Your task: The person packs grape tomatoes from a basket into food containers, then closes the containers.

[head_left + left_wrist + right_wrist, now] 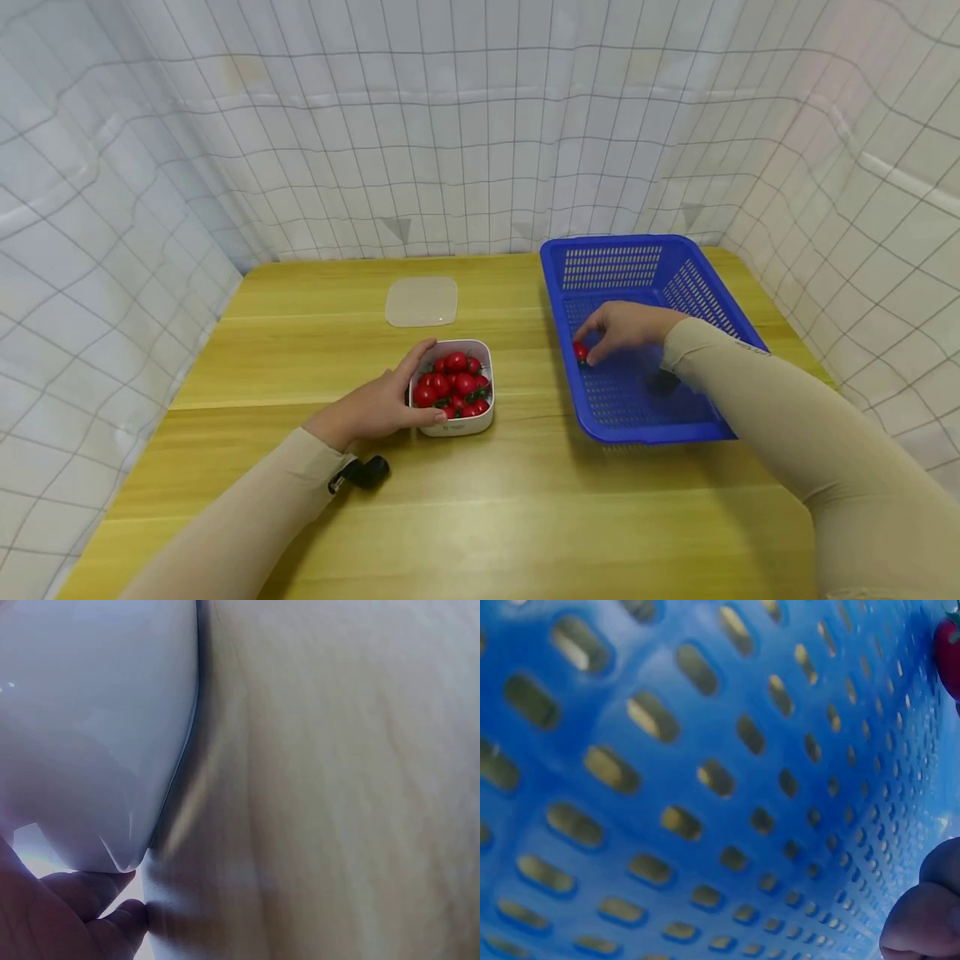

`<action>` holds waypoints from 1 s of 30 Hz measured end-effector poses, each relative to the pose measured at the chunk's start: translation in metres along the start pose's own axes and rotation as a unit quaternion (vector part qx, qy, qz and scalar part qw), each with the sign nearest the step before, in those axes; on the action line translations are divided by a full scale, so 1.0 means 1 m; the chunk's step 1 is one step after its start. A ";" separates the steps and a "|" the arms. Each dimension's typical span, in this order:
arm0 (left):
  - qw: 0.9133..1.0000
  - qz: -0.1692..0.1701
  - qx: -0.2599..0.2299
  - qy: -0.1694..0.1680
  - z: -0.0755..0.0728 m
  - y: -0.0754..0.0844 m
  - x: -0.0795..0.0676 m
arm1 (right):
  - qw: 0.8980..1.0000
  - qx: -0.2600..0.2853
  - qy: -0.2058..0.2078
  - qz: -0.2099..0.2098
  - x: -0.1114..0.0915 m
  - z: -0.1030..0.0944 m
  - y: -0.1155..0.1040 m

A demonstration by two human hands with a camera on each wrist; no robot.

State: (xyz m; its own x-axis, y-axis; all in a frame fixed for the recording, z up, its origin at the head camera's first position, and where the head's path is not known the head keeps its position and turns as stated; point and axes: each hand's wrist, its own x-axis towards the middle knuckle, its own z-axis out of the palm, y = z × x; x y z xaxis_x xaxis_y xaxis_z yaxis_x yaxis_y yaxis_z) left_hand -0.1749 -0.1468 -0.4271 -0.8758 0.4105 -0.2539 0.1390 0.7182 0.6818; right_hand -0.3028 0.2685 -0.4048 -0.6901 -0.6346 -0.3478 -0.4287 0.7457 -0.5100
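In the head view, my left hand (378, 404) holds a small white container (456, 427) at its left side, thumb along the front rim and a finger at the back corner. Red cherry tomatoes (453, 383) with green stems fill it. The left wrist view shows the container's smooth wall (97, 735) close up. My right hand (626, 327) reaches down into a blue plastic basket (558, 333), its thumb and fingers around a single cherry tomato (581, 352) by the left wall. In the right wrist view, a gap separates the thumb (922, 922) from this tomato (949, 656).
A flat translucent lid (422, 302) lies on the wooden table (480, 517) behind the container. White grid-patterned curtains (480, 125) enclose the table at the back and sides. The basket has slotted walls and a raised rim.
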 end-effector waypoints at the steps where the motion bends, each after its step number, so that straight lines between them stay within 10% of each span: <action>1: 1.000 0.002 0.000 0.001 0.000 0.000 0.000 | 1.000 0.002 0.003 -0.002 0.000 0.001 0.000; 30: 1.000 0.014 -0.007 -0.002 0.000 -0.005 0.004 | 1.000 -0.009 -0.012 0.012 0.006 0.005 -0.002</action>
State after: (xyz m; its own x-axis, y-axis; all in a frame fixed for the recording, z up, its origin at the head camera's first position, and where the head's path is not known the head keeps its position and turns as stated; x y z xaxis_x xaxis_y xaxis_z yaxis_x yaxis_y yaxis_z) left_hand -0.1791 -0.1487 -0.4311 -0.8701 0.4326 -0.2362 0.1578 0.6985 0.6980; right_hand -0.3028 0.2624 -0.4095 -0.6870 -0.6205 -0.3782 -0.4220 0.7644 -0.4875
